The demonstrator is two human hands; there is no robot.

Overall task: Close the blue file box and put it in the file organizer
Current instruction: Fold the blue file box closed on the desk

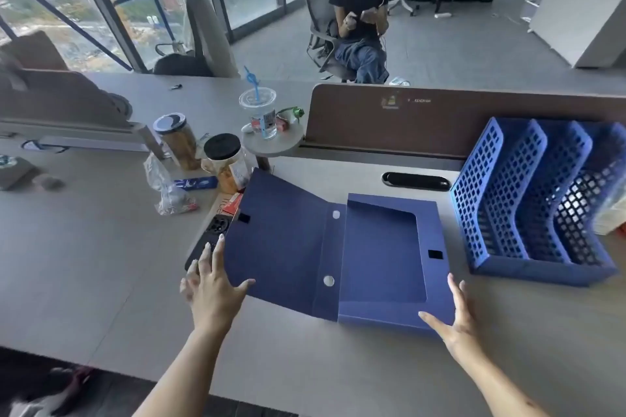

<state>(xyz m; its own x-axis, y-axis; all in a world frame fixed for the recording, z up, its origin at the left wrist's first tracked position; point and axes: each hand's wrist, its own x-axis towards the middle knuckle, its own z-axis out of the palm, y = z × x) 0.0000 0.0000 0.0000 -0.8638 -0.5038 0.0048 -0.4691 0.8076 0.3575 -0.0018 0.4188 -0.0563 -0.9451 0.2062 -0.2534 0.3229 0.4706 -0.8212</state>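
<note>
Our box open flat on the desk, organizer just right of it, our left hand spread at the flap's edge, perhaps lifting it, our right hand open against the near corner, gripping nothing

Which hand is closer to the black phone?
The left hand. Its fingers reach over the black phone beside the open lid. The right hand is far across, at the blue file box's near right corner.
</note>
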